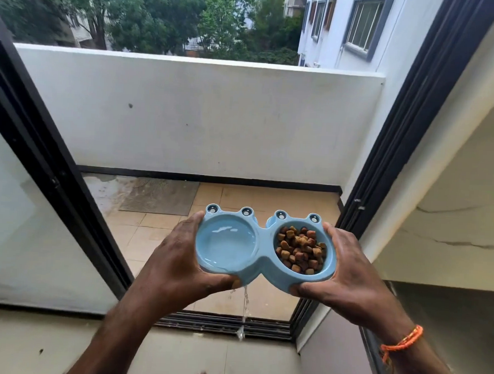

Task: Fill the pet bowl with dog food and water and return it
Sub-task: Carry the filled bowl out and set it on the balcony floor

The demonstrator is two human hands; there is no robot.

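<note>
Blue plastic bowl: I see the double pet bowl (261, 260) with frog-eye knobs held level in mid-air at the open balcony door.
Left well: clear water (226, 245), some of it spilling off the near rim in a thin stream.
Right well: brown kibble (301, 249), heaped.
Left hand (177, 265): wrapped round the bowl's left end, thumb under the near edge.
Right hand (347, 272): clasping the right end; orange thread bracelet (402, 341) on the wrist.
Beyond: tan tiled balcony floor (267, 205), grey mat (160, 196), white parapet wall (198, 114).
</note>
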